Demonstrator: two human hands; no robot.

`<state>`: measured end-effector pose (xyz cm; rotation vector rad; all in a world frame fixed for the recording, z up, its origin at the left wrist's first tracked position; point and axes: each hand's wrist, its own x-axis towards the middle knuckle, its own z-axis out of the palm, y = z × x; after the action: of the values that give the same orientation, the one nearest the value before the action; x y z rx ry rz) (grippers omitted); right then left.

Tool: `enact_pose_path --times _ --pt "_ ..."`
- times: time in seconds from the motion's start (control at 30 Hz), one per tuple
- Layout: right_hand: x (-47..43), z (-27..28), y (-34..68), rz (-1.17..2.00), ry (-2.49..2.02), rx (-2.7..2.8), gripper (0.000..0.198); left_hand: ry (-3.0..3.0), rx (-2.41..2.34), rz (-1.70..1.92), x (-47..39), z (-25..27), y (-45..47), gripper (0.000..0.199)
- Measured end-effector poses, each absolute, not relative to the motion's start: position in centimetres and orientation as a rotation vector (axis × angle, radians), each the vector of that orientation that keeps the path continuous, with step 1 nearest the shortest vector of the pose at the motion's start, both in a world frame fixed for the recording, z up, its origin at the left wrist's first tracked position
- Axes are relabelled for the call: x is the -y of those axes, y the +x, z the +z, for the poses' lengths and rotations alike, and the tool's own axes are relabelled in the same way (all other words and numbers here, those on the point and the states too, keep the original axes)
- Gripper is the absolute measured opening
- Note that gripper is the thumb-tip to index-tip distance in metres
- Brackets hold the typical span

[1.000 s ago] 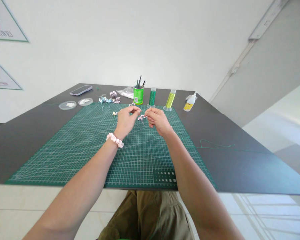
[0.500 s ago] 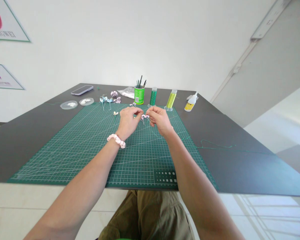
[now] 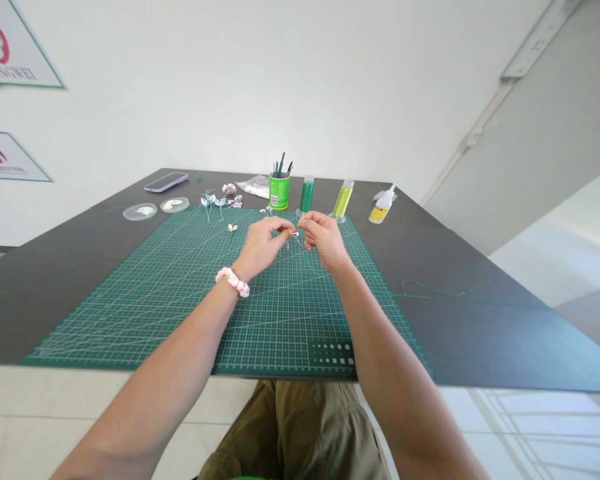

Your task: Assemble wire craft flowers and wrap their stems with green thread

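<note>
Left hand [image 3: 266, 244] has its thumb and forefinger pinched together on a small pale pink flower [image 3: 295, 235], mostly hidden, with thin stems hanging below. Right hand [image 3: 323, 239] is just beside it, fingers curled in and thumb and forefinger nearly meeting; whether these hold a thread or stem cannot be told. Both are above the far half of the green mat [image 3: 170, 320], and a pink scrunchie [image 3: 233, 282] circles the left wrist. On the mat, left of the hands, lies a yellowish flower [image 3: 233, 228]. Farther out on the dark table [image 3: 445, 257] are blue flowers [image 3: 209, 199], mauve flowers [image 3: 229, 189], two dishes [image 3: 140, 211] of white pieces, and a phone [image 3: 166, 181]. Beyond the hands stand a green cup [image 3: 279, 192] of tools, a green spool [image 3: 307, 195] and a yellow spool [image 3: 343, 198], with a plastic bag [image 3: 255, 186] left of the cup. Right of the spools stands a bottle [image 3: 380, 213]; nearer, loose green thread [image 3: 433, 291] trails across the table.
</note>
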<state>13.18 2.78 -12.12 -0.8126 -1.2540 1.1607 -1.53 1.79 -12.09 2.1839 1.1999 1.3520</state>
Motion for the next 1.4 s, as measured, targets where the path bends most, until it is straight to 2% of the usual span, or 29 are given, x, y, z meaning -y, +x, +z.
enact_pose_path --times 0.47,0.93,1.4 --pt "-2.56 -12.1 12.94 1.285 -0.839 1.298 0.012 1.941 -1.248 1.481 -1.6 -11.66 -1.57 0.011" --pt "-2.33 -12.05 12.72 1.282 -0.81 1.368 0.009 2.015 -1.408 1.534 -2.14 -12.19 -1.72 0.012" --pt "-2.9 -12.44 12.87 1.091 -0.799 1.345 0.012 2.272 -1.308 1.387 -1.99 -12.19 -1.55 0.014"
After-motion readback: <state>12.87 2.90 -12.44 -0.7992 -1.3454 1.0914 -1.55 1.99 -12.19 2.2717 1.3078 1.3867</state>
